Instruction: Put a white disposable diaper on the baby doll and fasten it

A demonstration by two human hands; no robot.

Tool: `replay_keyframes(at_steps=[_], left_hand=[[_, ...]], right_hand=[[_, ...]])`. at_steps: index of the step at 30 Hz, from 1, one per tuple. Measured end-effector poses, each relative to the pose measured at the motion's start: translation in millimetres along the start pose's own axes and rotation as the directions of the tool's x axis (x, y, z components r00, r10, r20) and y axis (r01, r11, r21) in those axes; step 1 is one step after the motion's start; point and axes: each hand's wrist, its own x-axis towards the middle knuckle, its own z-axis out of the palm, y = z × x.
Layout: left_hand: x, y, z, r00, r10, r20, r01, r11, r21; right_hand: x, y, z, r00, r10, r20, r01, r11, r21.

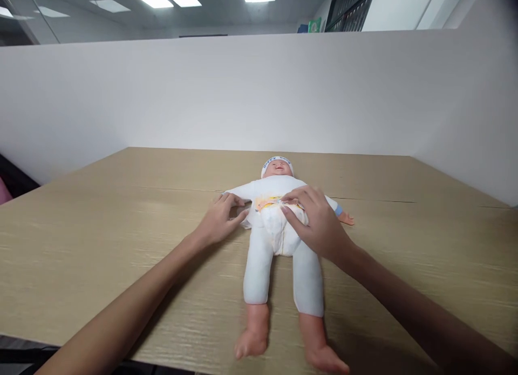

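A baby doll (pixel 283 278) lies on its back, its feet toward me, in a white top, pale leggings and a white headband with dark lettering. A white diaper (pixel 277 224) with a yellow and orange printed waistband covers its hips. At the diaper's left side, my left hand (pixel 220 218) has thumb and fingers closed around the white side flap, partly hidden by the fingers. Over the front waistband, my right hand (pixel 318 221) is curled, with thumb and fingertips gripping its edge. The doll's right-side hand (pixel 347 218) shows beyond my right wrist.
The doll rests on a broad wood-toned table (pixel 121 245) with seams across it. A white partition (pixel 259 94) stands along the back and continues on the sides. At the far left edge sits a dark and pink object (pixel 12 183).
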Motion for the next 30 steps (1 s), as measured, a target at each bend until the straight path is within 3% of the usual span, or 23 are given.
replay_keyframes(at_steps=[2,5,9,13,17,22,25,30], left_hand=[[-5,-4,-0.4,0.997,-0.063,0.034,0.059,0.992,0.109],[-8,-7,1.5,0.985,-0.155,0.074,0.138,0.972,0.191],[-5,-14,-1.1,0.956,-0.267,0.123,0.265,0.964,0.034],[9,-6,-14.0,0.939,-0.283,0.196,0.309,0.944,-0.116],[28,24,-15.1,0.951,-0.251,0.179,0.301,0.883,-0.36],[44,54,7.1,0.956,-0.167,0.24,0.273,0.802,-0.531],[44,54,17.3,0.978,-0.116,0.174,0.199,0.771,-0.605],[39,45,24.7,0.984,-0.154,0.094,0.177,0.737,-0.653]], right_hand=[[21,-7,10,0.998,0.016,0.069,-0.014,1.0,-0.027],[44,-13,26,0.976,0.134,0.17,-0.109,0.983,-0.146],[56,-16,36,0.933,0.286,0.221,-0.222,0.936,-0.274],[56,-20,34,0.914,0.331,0.234,-0.256,0.919,-0.299],[57,-24,28,0.9,0.326,0.291,-0.254,0.932,-0.259],[57,-16,27,0.892,0.29,0.346,-0.247,0.955,-0.164],[57,-7,28,0.905,0.25,0.345,-0.22,0.968,-0.123],[59,-1,27,0.909,0.239,0.341,-0.219,0.971,-0.095]])
